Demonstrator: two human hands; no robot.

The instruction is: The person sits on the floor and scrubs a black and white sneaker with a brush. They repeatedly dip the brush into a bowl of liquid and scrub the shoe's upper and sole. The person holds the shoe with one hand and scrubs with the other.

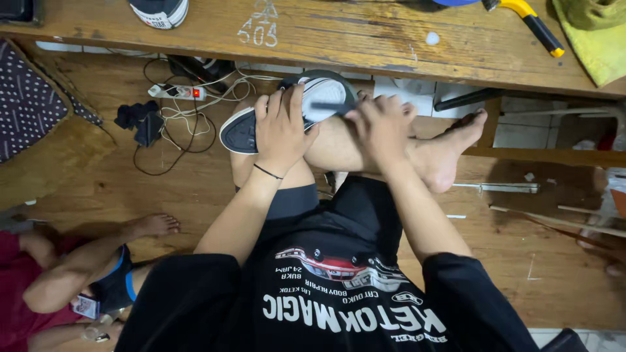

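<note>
A black shoe (242,130) with a white sole rests across my bare leg, sole side up. My left hand (282,129) lies over its middle and grips it. My right hand (381,127) holds a thin dark tool (332,105) whose tip touches the white sole (324,92). My bare foot (450,153) sticks out to the right above the wooden floor.
A wooden bench top (365,39) spans the far side, bearing another shoe (160,12), a yellow-handled tool (535,23) and a yellow-green cloth (596,39). A white power strip (177,92) with tangled cables lies on the floor. Another person's leg (98,251) is at lower left.
</note>
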